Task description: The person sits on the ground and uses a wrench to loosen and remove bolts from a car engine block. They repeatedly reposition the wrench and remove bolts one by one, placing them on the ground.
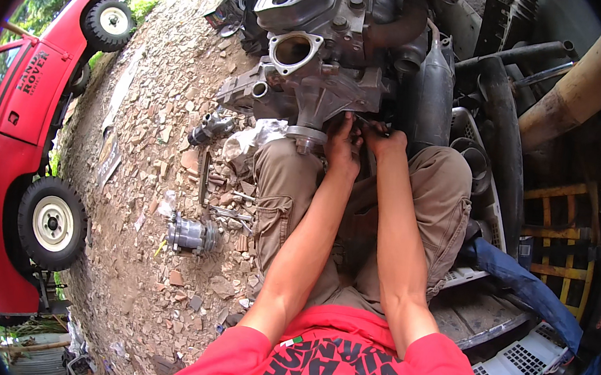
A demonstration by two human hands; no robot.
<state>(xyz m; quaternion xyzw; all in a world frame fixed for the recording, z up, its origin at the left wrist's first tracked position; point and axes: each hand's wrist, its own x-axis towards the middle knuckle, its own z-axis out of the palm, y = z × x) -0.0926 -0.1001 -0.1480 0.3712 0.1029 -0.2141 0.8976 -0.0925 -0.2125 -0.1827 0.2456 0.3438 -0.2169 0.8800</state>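
A grimy metal engine (326,80) stands before me, with an open flanged port and a round pulley (306,137) low on its front. My left hand (344,144) is raised against the engine's underside, just right of the pulley, its fingers curled; what they grip is hidden. My right hand (386,139) is beside it, closed on something small and dark that I cannot make out. A dark cylindrical canister (433,92) stands just right of my hands. A white crumpled cloth (260,136) lies left of the pulley.
A red off-road vehicle (17,128) stands at left on rubble ground (117,263). A metal part (189,233) and several tools (231,217) lie by my left leg. At right are white plastic crates (516,364), blue fabric (532,285), dark pipes (501,165) and a bamboo pole (567,91).
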